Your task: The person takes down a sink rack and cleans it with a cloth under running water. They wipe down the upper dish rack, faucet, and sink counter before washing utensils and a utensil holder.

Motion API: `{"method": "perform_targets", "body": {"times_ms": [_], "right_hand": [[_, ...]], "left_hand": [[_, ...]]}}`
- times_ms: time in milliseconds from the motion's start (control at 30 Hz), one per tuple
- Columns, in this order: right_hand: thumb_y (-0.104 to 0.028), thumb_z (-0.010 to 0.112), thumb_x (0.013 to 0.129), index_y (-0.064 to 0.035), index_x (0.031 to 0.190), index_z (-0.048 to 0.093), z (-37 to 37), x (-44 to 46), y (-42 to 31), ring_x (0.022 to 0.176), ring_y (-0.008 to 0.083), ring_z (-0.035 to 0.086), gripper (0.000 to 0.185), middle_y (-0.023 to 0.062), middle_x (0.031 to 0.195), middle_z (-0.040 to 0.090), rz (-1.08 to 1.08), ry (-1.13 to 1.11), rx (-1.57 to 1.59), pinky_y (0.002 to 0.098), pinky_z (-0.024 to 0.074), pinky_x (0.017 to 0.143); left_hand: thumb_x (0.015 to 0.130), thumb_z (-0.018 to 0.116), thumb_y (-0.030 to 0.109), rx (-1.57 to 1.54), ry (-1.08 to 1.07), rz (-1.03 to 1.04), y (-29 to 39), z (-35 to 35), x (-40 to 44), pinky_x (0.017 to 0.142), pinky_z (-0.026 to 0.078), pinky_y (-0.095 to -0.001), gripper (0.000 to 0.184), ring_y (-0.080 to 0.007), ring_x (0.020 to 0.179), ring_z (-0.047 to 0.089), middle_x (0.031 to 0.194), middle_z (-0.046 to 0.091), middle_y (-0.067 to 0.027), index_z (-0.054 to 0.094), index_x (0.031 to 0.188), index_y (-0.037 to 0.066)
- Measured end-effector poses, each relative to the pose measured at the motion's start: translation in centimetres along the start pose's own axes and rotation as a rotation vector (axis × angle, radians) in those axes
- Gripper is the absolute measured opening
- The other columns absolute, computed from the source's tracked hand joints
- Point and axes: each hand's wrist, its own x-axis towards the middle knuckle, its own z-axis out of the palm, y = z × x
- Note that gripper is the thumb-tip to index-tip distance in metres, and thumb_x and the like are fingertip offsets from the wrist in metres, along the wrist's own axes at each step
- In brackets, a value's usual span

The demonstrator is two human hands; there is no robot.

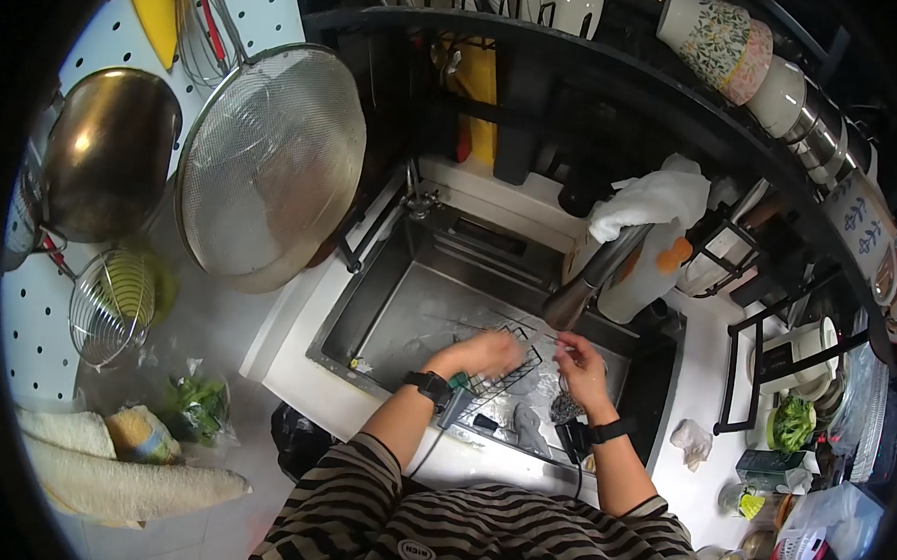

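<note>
My left hand (490, 354) is over the sink (412, 313), its fingers smeared by motion. Beneath it lies a black wire rack (517, 375). My right hand (585, 374) hovers a short way to the right, fingers bent and slightly apart, with nothing plainly in them. Between the hands is a clear blur, perhaps water, below the faucet (578, 296). A steel scrubber (565, 406) sits under my right hand. Close to the sink's front edge lies a grey cloth (529, 425).
At left, a large mesh strainer (273, 162), a metal pot (109, 155) and a wire skimmer (113, 308) hang from a pegboard. A white cloth (657, 201) and a bottle (641, 278) stand behind the faucet. On the right counter are a crumpled plastic bag (693, 443) and leafy greens (793, 423).
</note>
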Motion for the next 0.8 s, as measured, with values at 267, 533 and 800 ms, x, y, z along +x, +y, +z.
{"method": "perform_targets", "body": {"times_ms": [267, 533, 800], "right_hand": [[-0.008, 0.057, 0.083, -0.0003, 0.104, 0.058, -3.3, -2.2, 1.1, 0.072, 0.0086, 0.055, 0.022, 0.0036, 0.084, 0.060, 0.118, 0.103, -0.031, 0.0230, 0.0447, 0.062], [-0.003, 0.055, 0.083, 0.0000, 0.102, 0.058, -3.0, -4.5, -2.7, 0.069, 0.0076, 0.050, 0.020, 0.0031, 0.083, 0.058, 0.083, 0.006, -0.195, 0.0212, 0.0418, 0.064], [-0.003, 0.055, 0.084, 0.0006, 0.096, 0.060, -5.2, -4.0, -5.1, 0.077, 0.0085, 0.053, 0.014, 0.0036, 0.089, 0.059, -0.019, -0.024, -0.288, 0.0218, 0.0434, 0.065]], "left_hand": [[0.076, 0.048, 0.016, 0.956, 0.168, -0.094, -0.5, -5.0, -0.9, 0.091, 0.038, -0.0469, 0.034, -0.0379, 0.098, 0.051, 0.103, 0.054, -0.0258, 0.057, 0.104, -0.001], [0.066, 0.048, -0.011, 0.762, 1.396, 0.587, 17.9, -17.3, 2.8, 0.095, 0.032, -0.0453, 0.060, -0.0441, 0.111, 0.033, 0.120, 0.031, -0.0252, 0.033, 0.122, -0.002], [0.084, 0.046, 0.009, 1.229, 1.196, 0.393, 17.8, -27.2, 7.1, 0.102, 0.031, -0.0384, 0.049, -0.0391, 0.126, 0.027, 0.136, 0.028, -0.0232, 0.033, 0.130, -0.002]]}}
